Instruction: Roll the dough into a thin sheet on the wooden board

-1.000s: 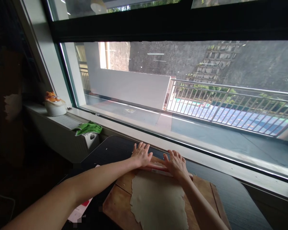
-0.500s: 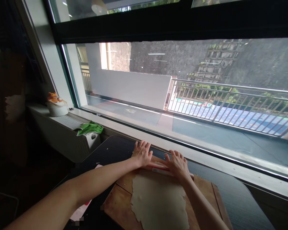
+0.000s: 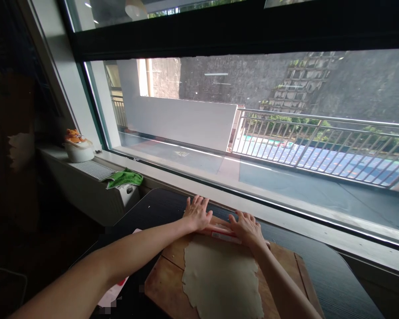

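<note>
A wooden rolling pin with a printed label lies across the far end of a flattened sheet of dough. My left hand rests on the pin's left part, its fingers stretched out and spread. On the right part lies my right hand, also with fingers extended and apart; the pin's end shows just past it. Both palms press from above, and neither hand is wrapped round the pin. The pale dough has ragged edges and sits on a wooden board.
The board lies on a dark table against a window sill. A pink and white packet is partly hidden by my left forearm. To the left, a green cloth and a white pot sit on a radiator-like unit.
The rolling pin has turned slightly, so more of its label faces me. Both hands stay in nearly the same place, fingers still spread.
</note>
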{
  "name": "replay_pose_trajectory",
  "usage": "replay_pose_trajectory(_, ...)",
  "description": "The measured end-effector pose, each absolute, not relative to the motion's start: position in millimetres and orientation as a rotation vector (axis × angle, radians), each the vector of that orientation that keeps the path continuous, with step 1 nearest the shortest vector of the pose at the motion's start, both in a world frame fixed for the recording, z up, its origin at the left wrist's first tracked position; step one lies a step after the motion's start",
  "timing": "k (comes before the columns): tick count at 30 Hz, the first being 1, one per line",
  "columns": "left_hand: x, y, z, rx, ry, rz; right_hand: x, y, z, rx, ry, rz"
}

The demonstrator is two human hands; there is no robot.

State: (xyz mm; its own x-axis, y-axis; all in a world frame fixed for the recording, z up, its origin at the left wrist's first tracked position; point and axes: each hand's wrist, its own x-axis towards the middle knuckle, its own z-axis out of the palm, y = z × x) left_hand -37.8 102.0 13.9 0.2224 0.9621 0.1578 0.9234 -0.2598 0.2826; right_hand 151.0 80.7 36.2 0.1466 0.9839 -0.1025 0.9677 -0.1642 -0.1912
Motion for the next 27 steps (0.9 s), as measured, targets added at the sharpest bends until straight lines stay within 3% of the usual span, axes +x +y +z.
replay_pose_trajectory(6,-42,81,3,2.447,1.737,0.466,154,54,27,-2.164,-2.093,0.166)
replay_pose_trajectory(12,-35,120,23,2.31,1.918,0.442,150,96,42,-2.337,-1.958,0.301)
replay_pose_trajectory(19,-44,79,-1,2.485,1.709,0.512,153,51,29,-2.169,-2.091,0.206)
replay_pose_trajectory(27,-36,121,22,2.3,1.911,0.394,150,96,42,-2.335,-1.938,0.288)
